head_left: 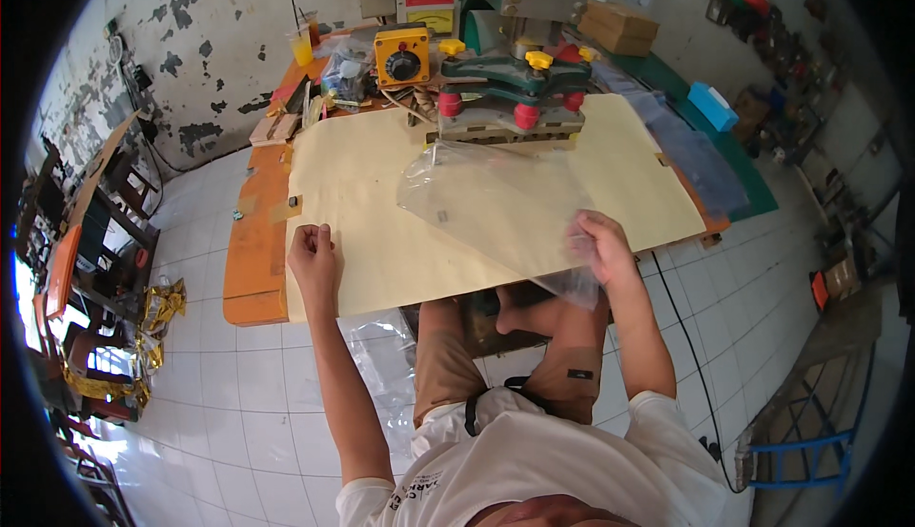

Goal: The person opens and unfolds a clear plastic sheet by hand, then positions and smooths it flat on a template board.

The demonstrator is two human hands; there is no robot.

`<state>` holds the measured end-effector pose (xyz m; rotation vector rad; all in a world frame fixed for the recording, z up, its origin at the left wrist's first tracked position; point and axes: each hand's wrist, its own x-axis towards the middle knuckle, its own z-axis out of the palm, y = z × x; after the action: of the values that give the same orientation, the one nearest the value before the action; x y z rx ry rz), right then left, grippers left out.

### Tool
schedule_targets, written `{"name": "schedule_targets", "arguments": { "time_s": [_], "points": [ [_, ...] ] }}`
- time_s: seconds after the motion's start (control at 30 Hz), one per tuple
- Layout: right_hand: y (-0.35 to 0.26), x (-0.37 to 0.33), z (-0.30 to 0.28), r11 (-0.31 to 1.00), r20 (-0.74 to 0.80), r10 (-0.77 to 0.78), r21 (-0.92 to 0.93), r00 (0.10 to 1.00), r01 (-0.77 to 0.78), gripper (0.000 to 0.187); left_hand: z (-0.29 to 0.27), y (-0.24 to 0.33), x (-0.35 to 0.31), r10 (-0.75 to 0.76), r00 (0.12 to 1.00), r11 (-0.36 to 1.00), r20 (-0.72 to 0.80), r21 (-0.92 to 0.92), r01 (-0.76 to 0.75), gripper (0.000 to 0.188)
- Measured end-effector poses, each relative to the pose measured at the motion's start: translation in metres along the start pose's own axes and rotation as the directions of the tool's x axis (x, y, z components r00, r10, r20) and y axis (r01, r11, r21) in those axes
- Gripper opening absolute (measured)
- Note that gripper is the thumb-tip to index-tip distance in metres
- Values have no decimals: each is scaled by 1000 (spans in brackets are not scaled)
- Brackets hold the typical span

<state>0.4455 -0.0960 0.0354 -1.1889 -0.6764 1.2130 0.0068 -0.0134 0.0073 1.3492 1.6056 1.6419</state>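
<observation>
My right hand (600,244) is closed on the edge of a clear plastic sheet (496,208), which slants across the cream board (362,174) on the table. One corner of the sheet hangs past the board's near edge below that hand. Its far end lies close to the front of a dark green press (515,79) with yellow knobs and red posts. My left hand (313,249) is at the board's left near edge, apart from the sheet. Its fingers are curled together; whether anything small is between them is hidden.
A yellow control box (401,56) with a black dial stands left of the press. Behind it is a cup of orange drink (301,49). Blue-grey plastic sheets (677,146) and a light-blue box (712,106) lie on the right. More clear plastic (378,351) lies on the tiled floor.
</observation>
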Motion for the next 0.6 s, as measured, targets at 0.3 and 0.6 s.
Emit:
{"name": "schedule_targets", "arguments": {
  "time_s": [0.3, 0.6],
  "points": [
    [-14, -78, -4, 990, 72, -32, -134, 997, 41, 18, -2, 1, -4, 7, 1000, 1000, 1, 12, -7, 21],
    [-73, -124, -83, 854, 152, -294, -401, 944, 330, 16, 9, 21, -21, 100, 990, 972, 104, -223, -75, 21]
  ]
}}
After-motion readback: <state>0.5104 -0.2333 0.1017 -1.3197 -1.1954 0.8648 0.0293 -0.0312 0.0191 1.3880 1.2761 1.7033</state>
